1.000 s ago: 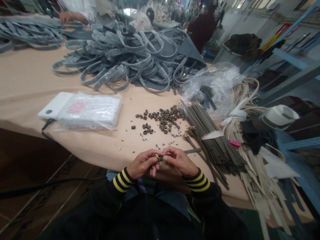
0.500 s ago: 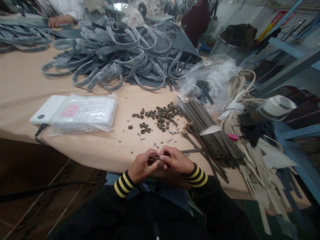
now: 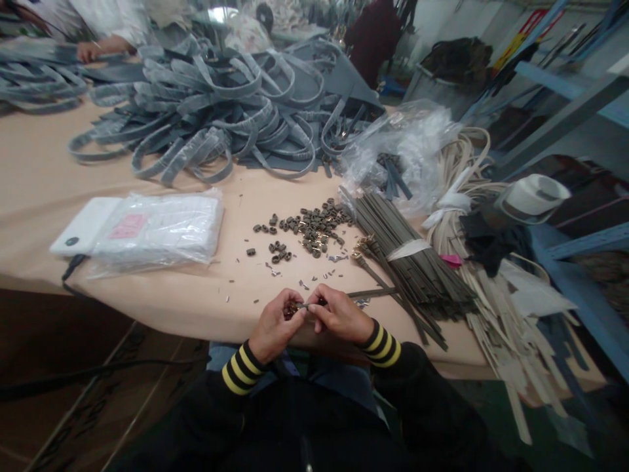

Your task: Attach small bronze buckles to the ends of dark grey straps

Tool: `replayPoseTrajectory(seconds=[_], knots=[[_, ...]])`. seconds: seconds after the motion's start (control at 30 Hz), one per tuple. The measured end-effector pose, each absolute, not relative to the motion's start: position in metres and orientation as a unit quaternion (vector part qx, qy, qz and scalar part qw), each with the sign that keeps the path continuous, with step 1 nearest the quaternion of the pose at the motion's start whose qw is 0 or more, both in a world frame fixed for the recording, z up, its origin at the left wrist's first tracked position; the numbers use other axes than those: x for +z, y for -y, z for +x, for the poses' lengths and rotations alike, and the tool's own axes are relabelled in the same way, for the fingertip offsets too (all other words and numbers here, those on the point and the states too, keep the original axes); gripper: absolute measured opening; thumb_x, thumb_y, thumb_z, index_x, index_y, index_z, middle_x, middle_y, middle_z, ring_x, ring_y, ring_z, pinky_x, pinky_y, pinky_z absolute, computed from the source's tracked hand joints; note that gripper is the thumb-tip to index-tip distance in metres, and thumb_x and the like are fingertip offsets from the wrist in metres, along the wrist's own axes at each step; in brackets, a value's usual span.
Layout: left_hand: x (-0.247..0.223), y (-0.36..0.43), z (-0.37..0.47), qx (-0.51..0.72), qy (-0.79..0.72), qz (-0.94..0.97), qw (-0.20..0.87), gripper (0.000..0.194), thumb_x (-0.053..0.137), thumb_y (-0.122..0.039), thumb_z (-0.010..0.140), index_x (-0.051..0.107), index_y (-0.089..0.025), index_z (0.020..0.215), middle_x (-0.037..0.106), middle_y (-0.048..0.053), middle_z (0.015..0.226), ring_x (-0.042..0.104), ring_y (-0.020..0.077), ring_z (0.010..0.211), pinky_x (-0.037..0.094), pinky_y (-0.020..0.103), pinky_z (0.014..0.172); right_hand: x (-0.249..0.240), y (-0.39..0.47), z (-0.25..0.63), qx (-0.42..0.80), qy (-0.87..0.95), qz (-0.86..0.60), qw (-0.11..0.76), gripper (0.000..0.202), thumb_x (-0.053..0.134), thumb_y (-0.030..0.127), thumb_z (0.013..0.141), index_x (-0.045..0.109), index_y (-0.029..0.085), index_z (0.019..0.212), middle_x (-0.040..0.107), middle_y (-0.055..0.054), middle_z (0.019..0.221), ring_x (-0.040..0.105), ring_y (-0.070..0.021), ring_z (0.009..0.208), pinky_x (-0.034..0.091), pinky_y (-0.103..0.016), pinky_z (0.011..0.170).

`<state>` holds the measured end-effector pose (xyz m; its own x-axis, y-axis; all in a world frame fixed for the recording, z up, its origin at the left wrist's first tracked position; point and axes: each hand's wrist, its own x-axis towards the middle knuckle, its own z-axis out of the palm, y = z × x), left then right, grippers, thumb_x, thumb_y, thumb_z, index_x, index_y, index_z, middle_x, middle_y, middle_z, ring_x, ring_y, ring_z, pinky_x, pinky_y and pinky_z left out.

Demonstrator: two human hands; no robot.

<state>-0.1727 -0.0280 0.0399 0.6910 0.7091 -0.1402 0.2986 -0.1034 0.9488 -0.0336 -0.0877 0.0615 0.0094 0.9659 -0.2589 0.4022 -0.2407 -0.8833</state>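
Note:
Near the table's front edge, my left hand [image 3: 278, 324] is closed around a small dark piece with brassy glints, apparently a buckle. My right hand [image 3: 339, 313] is pinched just beside it, on a thin dark end that runs between the two hands; its exact shape is too small to tell. Beyond them lies a pile of small dark loops [image 3: 314, 229], with metal bits [image 3: 303, 284] scattered nearer my hands. A bundle of dark straps [image 3: 413, 252], tied with a white band, lies to the right. Straps with gold buckles [image 3: 362, 246] rest against its left side.
A plastic-wrapped white package [image 3: 162, 226] lies at the left on the table [image 3: 29, 229]. Grey-blue straps [image 3: 221, 111] are heaped behind. A clear bag [image 3: 417, 141], pale strips [image 3: 511, 347] and a white roll [image 3: 538, 195] are at the right. Another person's hand [image 3: 105, 47] is at the upper left.
The camera view has shifted slightly. The thin piece between my fingers shows more now, and my hands are a little farther apart at the fingertips.

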Motion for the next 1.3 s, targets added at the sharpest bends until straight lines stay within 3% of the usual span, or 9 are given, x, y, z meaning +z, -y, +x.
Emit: replayPoseTrajectory(seconds=[0.07,0.17,0.27,0.37,0.5,0.93,1.13,1.3], knots=[[0.040,0.027,-0.174,0.176,-0.351,0.712,0.582,0.014,0.048,-0.027,0.072,0.045,-0.015,0.078,0.046,-0.003,0.063,0.043,0.0086,0.054,0.035,0.020,0.051,0.064,0.088,-0.030,0.449,0.565,-0.629,0.290,0.005,0.042,0.013,0.076,0.043,0.017,0.079,0.053,0.006,0.051,0.053,-0.0081,0.043,0.042,-0.021,0.052],[0.043,0.025,-0.175,0.167,-0.361,0.706,0.586,0.012,0.048,-0.026,0.071,0.046,-0.015,0.074,0.044,-0.004,0.059,0.042,0.0085,0.052,0.033,0.020,0.049,0.069,0.091,-0.020,0.364,0.609,-0.645,0.283,0.025,0.046,0.012,0.074,0.043,0.016,0.098,0.059,-0.004,0.088,0.051,-0.0051,0.044,0.044,-0.023,0.056],[0.045,0.023,-0.174,0.171,-0.360,0.710,0.581,0.011,0.048,-0.025,0.070,0.046,-0.015,0.068,0.042,-0.004,0.056,0.039,0.0081,0.051,0.031,0.020,0.049,0.074,0.093,-0.008,0.216,0.650,-0.684,0.253,0.032,0.053,0.019,0.073,0.047,0.015,0.104,0.053,-0.010,0.106,0.055,-0.0114,0.065,0.042,-0.028,0.069],[0.047,0.022,-0.174,0.178,-0.346,0.719,0.576,0.012,0.048,-0.025,0.070,0.048,-0.014,0.066,0.043,-0.004,0.057,0.039,0.0082,0.053,0.031,0.020,0.051,0.077,0.094,-0.002,0.190,0.699,-0.671,0.155,0.020,0.053,0.028,0.075,0.057,0.015,0.089,0.061,-0.009,0.088,0.053,-0.0186,0.080,0.039,-0.030,0.072],[0.049,0.023,-0.174,0.165,-0.333,0.720,0.586,0.013,0.048,-0.026,0.070,0.050,-0.014,0.066,0.046,-0.003,0.059,0.040,0.0089,0.055,0.032,0.021,0.053,0.079,0.091,-0.006,0.284,0.712,-0.639,0.064,0.017,0.047,0.027,0.078,0.058,0.015,0.074,0.059,-0.004,0.063,0.052,-0.0133,0.060,0.034,-0.023,0.055],[0.043,0.022,-0.171,0.124,-0.279,0.800,0.516,0.009,0.040,-0.018,0.073,0.049,-0.015,0.074,0.046,-0.002,0.062,0.042,0.0097,0.058,0.033,0.021,0.055,0.073,0.092,-0.015,0.455,0.657,-0.581,0.153,0.017,0.040,0.010,0.077,0.052,0.013,0.065,0.051,0.003,0.054,0.047,-0.0071,0.051,0.033,-0.018,0.054],[0.040,0.025,-0.173,0.129,-0.256,0.837,0.465,0.008,0.034,-0.021,0.078,0.042,-0.017,0.077,0.044,-0.002,0.064,0.043,0.0111,0.059,0.035,0.024,0.058,0.060,0.091,-0.018,0.417,0.637,-0.616,0.205,0.021,0.044,0.018,0.076,0.049,0.013,0.056,0.036,0.006,0.048,0.034,-0.0062,0.048,0.025,-0.019,0.046],[0.033,0.027,-0.169,0.127,-0.242,0.869,0.413,0.015,0.025,-0.026,0.083,0.038,-0.019,0.082,0.049,0.000,0.067,0.050,0.0141,0.061,0.039,0.026,0.059,0.058,0.093,-0.012,0.457,0.602,-0.606,0.246,0.023,0.043,0.024,0.077,0.055,0.012,0.062,0.037,0.006,0.049,0.033,-0.0055,0.047,0.025,-0.017,0.044]])
